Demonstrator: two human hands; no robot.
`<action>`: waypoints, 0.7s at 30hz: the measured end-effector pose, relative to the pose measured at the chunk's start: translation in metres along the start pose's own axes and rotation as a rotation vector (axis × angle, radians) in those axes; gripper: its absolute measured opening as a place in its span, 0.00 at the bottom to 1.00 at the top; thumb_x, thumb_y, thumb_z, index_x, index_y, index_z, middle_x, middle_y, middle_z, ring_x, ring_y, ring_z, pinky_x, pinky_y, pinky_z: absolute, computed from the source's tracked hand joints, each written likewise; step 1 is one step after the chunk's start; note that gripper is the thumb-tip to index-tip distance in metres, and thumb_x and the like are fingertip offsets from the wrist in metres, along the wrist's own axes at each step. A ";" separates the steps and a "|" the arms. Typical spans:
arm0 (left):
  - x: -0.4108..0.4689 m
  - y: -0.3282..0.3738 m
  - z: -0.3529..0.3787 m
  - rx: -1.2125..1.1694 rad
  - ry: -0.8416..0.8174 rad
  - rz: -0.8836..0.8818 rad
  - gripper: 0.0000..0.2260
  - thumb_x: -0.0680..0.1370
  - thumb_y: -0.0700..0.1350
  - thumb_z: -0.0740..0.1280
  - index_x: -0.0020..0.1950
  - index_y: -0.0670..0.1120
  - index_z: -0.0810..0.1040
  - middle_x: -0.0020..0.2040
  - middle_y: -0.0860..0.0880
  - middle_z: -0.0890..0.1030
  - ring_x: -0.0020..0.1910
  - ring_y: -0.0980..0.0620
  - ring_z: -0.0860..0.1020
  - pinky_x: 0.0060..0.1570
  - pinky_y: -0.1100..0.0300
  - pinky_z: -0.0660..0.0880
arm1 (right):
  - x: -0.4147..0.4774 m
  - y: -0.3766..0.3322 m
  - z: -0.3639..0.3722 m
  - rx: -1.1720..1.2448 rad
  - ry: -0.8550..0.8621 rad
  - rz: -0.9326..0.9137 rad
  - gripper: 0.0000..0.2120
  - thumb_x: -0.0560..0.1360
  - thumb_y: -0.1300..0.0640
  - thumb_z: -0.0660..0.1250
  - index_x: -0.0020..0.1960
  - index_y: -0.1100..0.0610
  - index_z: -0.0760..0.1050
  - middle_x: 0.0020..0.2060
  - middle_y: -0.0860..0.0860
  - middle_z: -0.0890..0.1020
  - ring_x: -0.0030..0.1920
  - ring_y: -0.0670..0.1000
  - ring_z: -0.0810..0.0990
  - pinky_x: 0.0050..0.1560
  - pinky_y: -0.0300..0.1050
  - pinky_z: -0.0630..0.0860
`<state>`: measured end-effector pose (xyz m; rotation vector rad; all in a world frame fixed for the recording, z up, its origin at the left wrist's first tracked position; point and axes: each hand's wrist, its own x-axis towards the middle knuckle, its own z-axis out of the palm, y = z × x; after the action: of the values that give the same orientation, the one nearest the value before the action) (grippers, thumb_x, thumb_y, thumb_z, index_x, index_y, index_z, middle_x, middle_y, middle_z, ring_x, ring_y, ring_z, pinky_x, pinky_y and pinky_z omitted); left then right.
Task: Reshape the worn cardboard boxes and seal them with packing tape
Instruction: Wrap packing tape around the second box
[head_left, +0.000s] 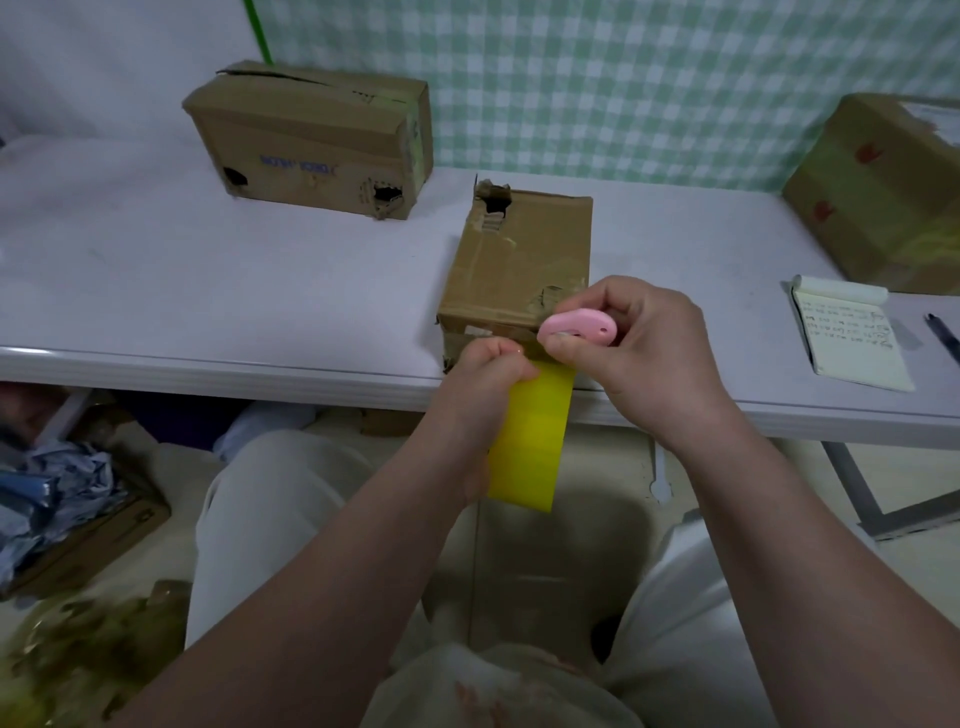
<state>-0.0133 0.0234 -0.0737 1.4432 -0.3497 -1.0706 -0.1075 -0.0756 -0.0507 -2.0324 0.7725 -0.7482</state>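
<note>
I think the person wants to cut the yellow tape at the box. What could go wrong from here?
The pink cutter in the right hand sits very close to the left hand, which pinches the yellow tape; a slip might nick a finger. The box stands at the near edge of the table, so a pull on the tape could drag it off.

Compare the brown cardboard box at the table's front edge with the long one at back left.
The front box has the left hand with yellow tape and the right hand with a pink cutter at its near edge; the rear box stands untouched. The rear box shows blue print and two torn holes; the front box one hole, at its far corner. Both are worn.
</note>
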 end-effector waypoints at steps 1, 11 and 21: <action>0.001 0.000 0.000 0.003 0.002 0.004 0.06 0.71 0.44 0.65 0.47 0.51 0.74 0.48 0.44 0.75 0.48 0.44 0.74 0.49 0.47 0.72 | 0.000 0.000 0.001 -0.019 -0.005 -0.012 0.09 0.67 0.58 0.77 0.40 0.46 0.80 0.38 0.42 0.83 0.41 0.41 0.81 0.41 0.34 0.75; -0.001 0.006 -0.001 0.002 -0.007 0.024 0.08 0.62 0.47 0.65 0.41 0.52 0.75 0.47 0.44 0.74 0.47 0.44 0.74 0.47 0.47 0.70 | 0.006 -0.002 0.007 -0.170 -0.023 -0.096 0.06 0.67 0.58 0.77 0.44 0.51 0.83 0.39 0.43 0.83 0.42 0.42 0.80 0.40 0.32 0.74; 0.005 0.004 -0.004 -0.059 -0.058 0.002 0.05 0.75 0.38 0.61 0.45 0.48 0.72 0.45 0.43 0.73 0.45 0.44 0.73 0.44 0.50 0.71 | 0.009 -0.003 0.007 -0.301 -0.044 -0.167 0.07 0.68 0.56 0.77 0.45 0.51 0.83 0.40 0.48 0.83 0.42 0.48 0.80 0.44 0.45 0.77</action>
<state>-0.0062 0.0210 -0.0728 1.3612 -0.3578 -1.1136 -0.0962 -0.0773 -0.0496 -2.3998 0.7312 -0.7103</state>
